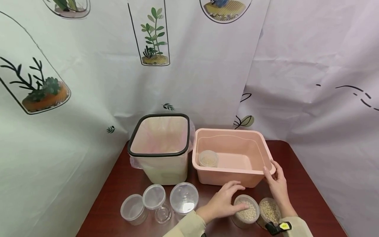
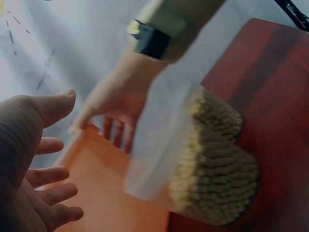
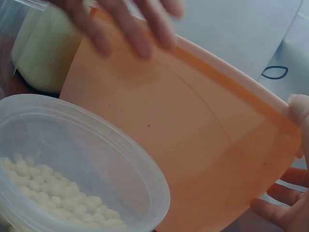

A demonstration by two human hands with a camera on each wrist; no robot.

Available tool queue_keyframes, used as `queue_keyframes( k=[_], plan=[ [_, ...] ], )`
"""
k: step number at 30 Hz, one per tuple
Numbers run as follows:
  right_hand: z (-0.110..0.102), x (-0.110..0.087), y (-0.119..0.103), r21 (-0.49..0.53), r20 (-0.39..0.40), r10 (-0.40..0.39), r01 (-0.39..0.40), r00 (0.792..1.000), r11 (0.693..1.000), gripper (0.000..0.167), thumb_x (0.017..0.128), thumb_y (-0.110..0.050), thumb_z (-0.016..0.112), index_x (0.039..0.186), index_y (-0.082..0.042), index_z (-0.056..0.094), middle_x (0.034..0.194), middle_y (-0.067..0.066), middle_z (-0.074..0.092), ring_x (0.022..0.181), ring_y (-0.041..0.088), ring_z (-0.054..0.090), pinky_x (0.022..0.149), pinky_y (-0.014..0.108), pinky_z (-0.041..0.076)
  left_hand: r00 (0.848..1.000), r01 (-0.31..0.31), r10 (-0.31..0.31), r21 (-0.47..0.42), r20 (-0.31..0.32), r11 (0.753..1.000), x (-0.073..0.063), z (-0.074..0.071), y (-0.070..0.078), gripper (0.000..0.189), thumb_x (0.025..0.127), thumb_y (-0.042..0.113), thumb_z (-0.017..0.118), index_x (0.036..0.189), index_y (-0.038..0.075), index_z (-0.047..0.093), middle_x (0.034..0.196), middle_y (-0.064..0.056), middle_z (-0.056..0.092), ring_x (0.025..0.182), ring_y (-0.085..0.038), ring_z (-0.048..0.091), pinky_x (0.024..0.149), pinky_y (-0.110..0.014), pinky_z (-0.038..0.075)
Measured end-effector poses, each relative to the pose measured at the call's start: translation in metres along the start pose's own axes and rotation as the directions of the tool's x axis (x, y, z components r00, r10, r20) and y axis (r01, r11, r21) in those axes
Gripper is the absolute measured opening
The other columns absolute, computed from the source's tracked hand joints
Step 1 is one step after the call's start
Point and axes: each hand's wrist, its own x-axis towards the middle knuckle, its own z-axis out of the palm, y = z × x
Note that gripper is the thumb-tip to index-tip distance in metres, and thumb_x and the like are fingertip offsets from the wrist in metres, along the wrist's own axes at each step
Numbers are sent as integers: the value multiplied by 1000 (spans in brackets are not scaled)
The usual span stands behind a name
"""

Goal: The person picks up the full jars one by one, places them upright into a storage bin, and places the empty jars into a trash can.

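My right hand [image 1: 279,189] holds the front right corner of a pink plastic basin [image 1: 234,171], thumb at the rim and fingers along the outer side. Inside the basin, at its left, stands a small clear tub [image 1: 208,159] with pale contents. My left hand [image 1: 221,202] hovers beside a round clear tub [image 1: 245,210] of pale beans, fingers spread and holding nothing. A second bean tub [image 1: 270,210] stands just right of it, under my right wrist. Both bean-filled tubs also show in the left wrist view, where my left hand [image 2: 38,159] is apart from them.
Left of the basin stands a pale bin [image 1: 165,168] with a black rim and a plastic liner. Several clear containers stand at the front left, among them an open tub [image 1: 134,209] and a wide-topped one [image 1: 184,197]. A printed cloth [image 1: 201,82] hangs behind the dark red table [image 1: 109,204].
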Motion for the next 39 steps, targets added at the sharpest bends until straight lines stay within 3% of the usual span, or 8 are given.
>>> queue_keyframes(
  k=[8, 14, 22, 25, 29, 34, 39],
  plan=[
    [1, -1, -6, -2, 3, 23, -23, 1000, 1000, 59, 95, -27, 53, 147, -19, 25, 145, 19, 29, 108, -3, 44, 73, 11, 46, 995, 89, -87, -25, 58, 996, -8, 24, -8, 58, 79, 43, 71, 126, 14, 52, 132, -10, 45, 120, -19, 45, 92, -26, 41],
    [-1, 2, -5, 1, 17, 44, -44, 999, 999, 61, 96, -25, 52, 148, -16, 23, 146, 21, 27, 105, -8, 42, 73, 10, 46, 986, 126, -117, -72, 117, 989, -12, 36, -11, 65, 77, 44, 72, 129, 13, 49, 133, -9, 43, 122, -19, 44, 92, -26, 40],
    [-1, 2, -3, -2, 25, 24, -24, 999, 1000, 60, 96, -28, 51, 148, -20, 23, 146, 21, 26, 113, 2, 43, 74, 12, 46, 976, 73, -42, -143, 212, 987, -15, 48, -18, 75, 72, 40, 78, 134, 16, 44, 132, -2, 41, 119, -9, 43, 92, -19, 38],
    [-2, 6, 12, 15, 21, -22, 22, 1000, 1000, 59, 95, -29, 53, 147, -24, 26, 146, 19, 26, 115, 5, 44, 74, 13, 47, 979, 54, -25, -139, 203, 989, -15, 50, -19, 76, 69, 39, 81, 132, 15, 44, 129, 0, 41, 116, -6, 43, 92, -17, 36],
    [-5, 15, 38, 48, 19, -51, 50, 999, 998, 59, 93, -34, 56, 145, -30, 30, 147, 13, 27, 112, 0, 45, 73, 13, 47, 980, 55, -27, -137, 195, 989, -15, 52, -21, 75, 68, 39, 82, 130, 16, 46, 126, 2, 43, 114, -4, 44, 92, -16, 36],
    [-6, 17, 46, 35, 14, -39, 38, 999, 999, 60, 92, -38, 55, 145, -33, 28, 147, 13, 27, 109, -3, 45, 73, 12, 47, 981, 41, -13, -143, 193, 989, -15, 56, -22, 72, 68, 40, 81, 126, 16, 47, 125, 4, 42, 113, -3, 44, 90, -15, 36],
    [-3, 17, 45, -13, 3, -24, 24, 1000, 1000, 59, 92, -42, 53, 144, -37, 26, 146, 10, 29, 110, -1, 45, 73, 12, 47, 992, 5, 17, -169, 124, 986, -15, 62, -25, 66, 66, 34, 84, 120, 15, 51, 118, 3, 45, 108, -3, 46, 89, -13, 36]
  ],
)
